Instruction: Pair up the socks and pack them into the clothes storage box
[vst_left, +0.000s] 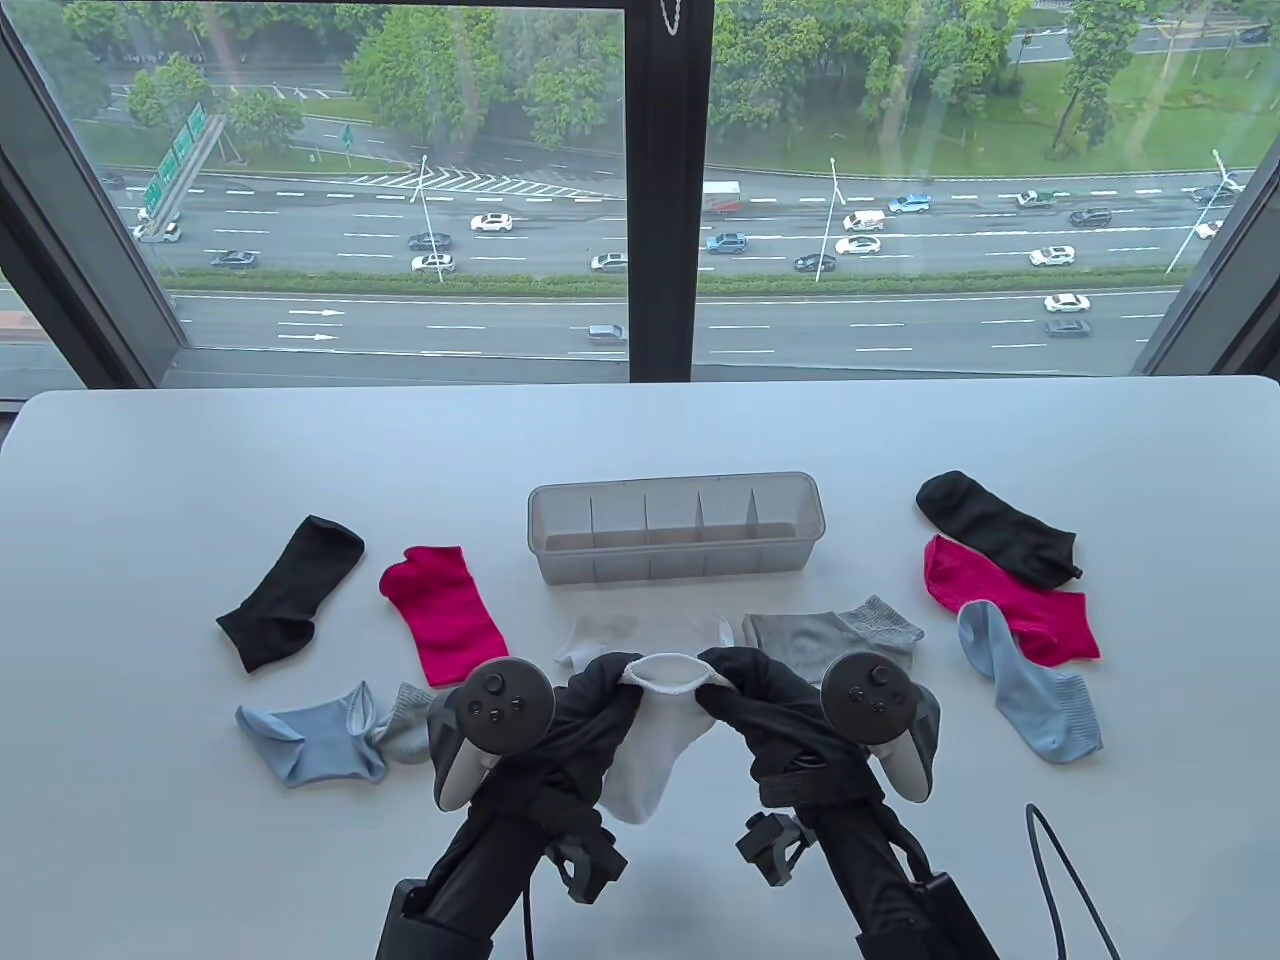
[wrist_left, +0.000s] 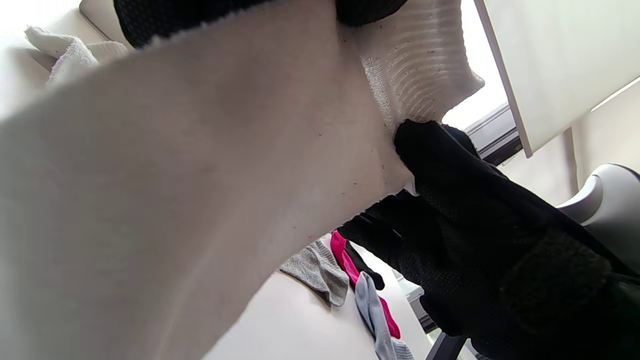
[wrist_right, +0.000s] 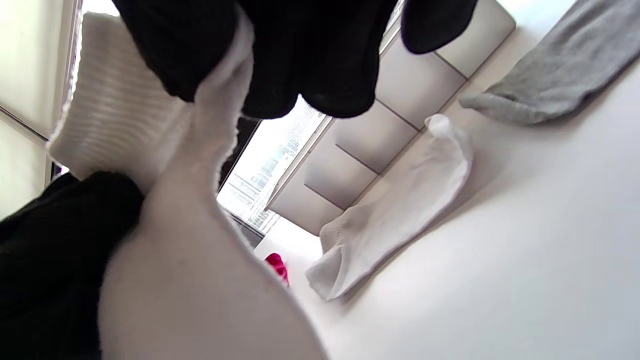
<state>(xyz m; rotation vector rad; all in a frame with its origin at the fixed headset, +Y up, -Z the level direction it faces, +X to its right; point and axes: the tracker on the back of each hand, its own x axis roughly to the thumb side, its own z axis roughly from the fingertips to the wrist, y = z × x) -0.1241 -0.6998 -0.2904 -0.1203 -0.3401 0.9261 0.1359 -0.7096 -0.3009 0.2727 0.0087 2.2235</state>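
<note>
Just in front of the clear plastic divided storage box, both gloved hands pinch open a white cotton sock's cuff above the desk; next likely comes tucking in its mate, lying nearer the box.

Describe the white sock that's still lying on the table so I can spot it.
Start at the clear storage box in the table's middle. Just in front of it, behind the raised hands, lies the loose white sock. It is flat on the table and untouched, beside a grey sock, unlike the held white sock.
</note>
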